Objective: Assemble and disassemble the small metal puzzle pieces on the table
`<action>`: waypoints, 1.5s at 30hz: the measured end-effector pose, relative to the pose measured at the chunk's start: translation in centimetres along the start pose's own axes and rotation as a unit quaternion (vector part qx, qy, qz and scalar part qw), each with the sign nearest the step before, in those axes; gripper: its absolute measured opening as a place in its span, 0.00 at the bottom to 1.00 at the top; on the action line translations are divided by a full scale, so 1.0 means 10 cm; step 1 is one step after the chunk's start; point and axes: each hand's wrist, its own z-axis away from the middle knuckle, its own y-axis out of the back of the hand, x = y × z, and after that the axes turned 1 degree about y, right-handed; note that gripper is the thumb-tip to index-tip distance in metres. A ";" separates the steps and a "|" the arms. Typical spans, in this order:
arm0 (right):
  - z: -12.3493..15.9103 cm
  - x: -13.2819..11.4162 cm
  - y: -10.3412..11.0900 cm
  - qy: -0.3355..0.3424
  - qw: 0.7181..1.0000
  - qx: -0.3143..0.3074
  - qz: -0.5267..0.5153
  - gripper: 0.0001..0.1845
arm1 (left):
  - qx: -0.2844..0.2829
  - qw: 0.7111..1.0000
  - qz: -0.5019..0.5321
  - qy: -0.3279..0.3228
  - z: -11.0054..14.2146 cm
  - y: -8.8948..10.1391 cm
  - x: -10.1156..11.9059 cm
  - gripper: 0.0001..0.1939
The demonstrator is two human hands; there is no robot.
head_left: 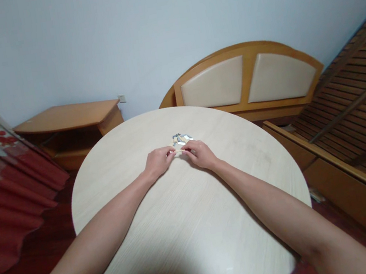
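Both my hands meet near the middle of a round pale wooden table [171, 232]. My left hand [157, 161] and my right hand [200, 153] each pinch an end of a thin light-coloured strip [180, 151] lying between their fingertips. Just beyond the fingers lies a small heap of shiny grey and silver pieces [180, 138], too small to identify. The fingers of both hands are curled and pressed together.
A low wooden side table [67, 118] stands at the back left against the pale wall. A wooden headboard with cream pads [247, 79] leans behind the table. A slatted bed frame [357, 112] rises on the right. Red patterned curtain fabric [7, 199] hangs at the left.
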 end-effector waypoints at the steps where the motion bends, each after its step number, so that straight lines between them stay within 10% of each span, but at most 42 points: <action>1: 0.00 0.00 0.00 0.001 1.000 0.002 0.001 0.11 | -0.001 1.000 0.001 0.002 0.00 0.00 0.00 0.10; 45: 0.00 -0.01 -0.02 -0.038 0.999 -0.005 -0.012 0.10 | 0.030 0.998 0.037 -0.031 0.01 -0.03 -0.02 0.09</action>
